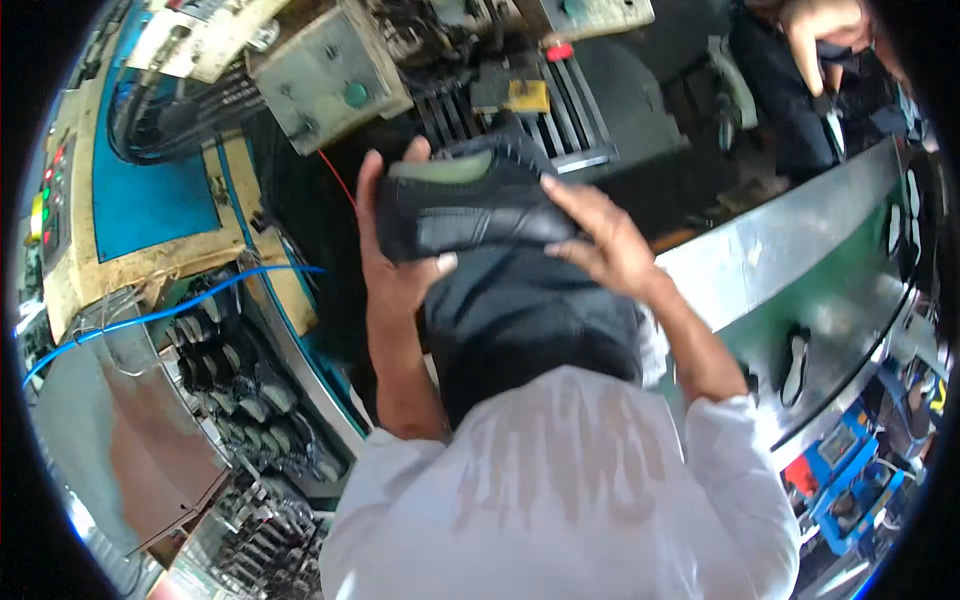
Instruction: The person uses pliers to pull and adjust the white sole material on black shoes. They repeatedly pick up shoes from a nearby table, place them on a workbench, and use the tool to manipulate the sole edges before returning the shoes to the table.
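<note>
Between my two hands I hold a black shoe upper (470,225) on its side, raised over my lap. Inside its opening shows a pale green surface (445,170), perhaps a shoe last. My left hand (395,275) wraps the left end, with fingers behind it and the thumb at its lower edge. At the other end, my right hand (610,235) grips with the fingers on top and the thumb below. Parts of the left fingers are hidden behind the shoe upper. Just beyond it stands a machine with metal rails (575,110) and a yellow block (528,96).
A grey control box (325,85) with a green button stands ahead left. A rack of dark shoe parts (235,370) is at my left, crossed by a blue hose (200,297). On the right runs a metal-edged conveyor (790,240); a co-worker's hand (815,40) holds a tool beyond it.
</note>
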Demonstrator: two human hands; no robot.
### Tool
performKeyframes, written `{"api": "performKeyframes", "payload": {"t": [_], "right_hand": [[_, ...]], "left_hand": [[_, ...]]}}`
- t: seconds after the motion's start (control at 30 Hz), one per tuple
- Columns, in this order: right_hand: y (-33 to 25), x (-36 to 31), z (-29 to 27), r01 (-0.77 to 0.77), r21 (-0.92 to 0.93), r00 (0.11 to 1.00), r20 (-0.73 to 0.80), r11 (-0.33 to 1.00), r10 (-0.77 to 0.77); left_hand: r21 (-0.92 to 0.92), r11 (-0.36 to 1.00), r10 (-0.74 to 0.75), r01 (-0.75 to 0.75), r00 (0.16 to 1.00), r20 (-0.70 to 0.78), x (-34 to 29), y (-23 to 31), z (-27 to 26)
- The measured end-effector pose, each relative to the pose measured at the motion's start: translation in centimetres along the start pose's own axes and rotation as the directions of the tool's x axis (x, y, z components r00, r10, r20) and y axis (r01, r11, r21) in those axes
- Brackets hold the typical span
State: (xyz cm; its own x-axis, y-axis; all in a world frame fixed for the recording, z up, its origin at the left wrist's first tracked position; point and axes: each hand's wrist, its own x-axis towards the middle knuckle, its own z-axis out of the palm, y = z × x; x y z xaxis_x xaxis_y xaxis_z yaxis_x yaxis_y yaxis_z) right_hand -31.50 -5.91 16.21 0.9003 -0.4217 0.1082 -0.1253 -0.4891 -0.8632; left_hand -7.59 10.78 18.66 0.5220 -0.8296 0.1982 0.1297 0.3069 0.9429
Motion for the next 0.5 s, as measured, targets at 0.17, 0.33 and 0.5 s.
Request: {"api": "performKeyframes", "payload": {"t": [0.17,0.33,0.5], "right_hand": [[0.4,-1.7,-4.2,-0.026,-0.131,0.996,0.079,0.991,0.037],[7.0,-11.0,-3.9,-0.408,-0.212,0.864,-0.403,0.888,0.301],[12.8,-29.9,2.7,-0.847,-0.360,0.531,-0.609,0.391,0.589]], "left_hand": [[0.283,0.954,-0.106,0.095,0.994,0.024,-2.1,0.6,1.2],[0.378,0.812,-0.383,0.444,0.895,-0.229,-4.9,-3.7,1.4],[0.746,0.632,-0.052,0.210,0.972,-0.230,-6.7,-6.2,0.6]]}}
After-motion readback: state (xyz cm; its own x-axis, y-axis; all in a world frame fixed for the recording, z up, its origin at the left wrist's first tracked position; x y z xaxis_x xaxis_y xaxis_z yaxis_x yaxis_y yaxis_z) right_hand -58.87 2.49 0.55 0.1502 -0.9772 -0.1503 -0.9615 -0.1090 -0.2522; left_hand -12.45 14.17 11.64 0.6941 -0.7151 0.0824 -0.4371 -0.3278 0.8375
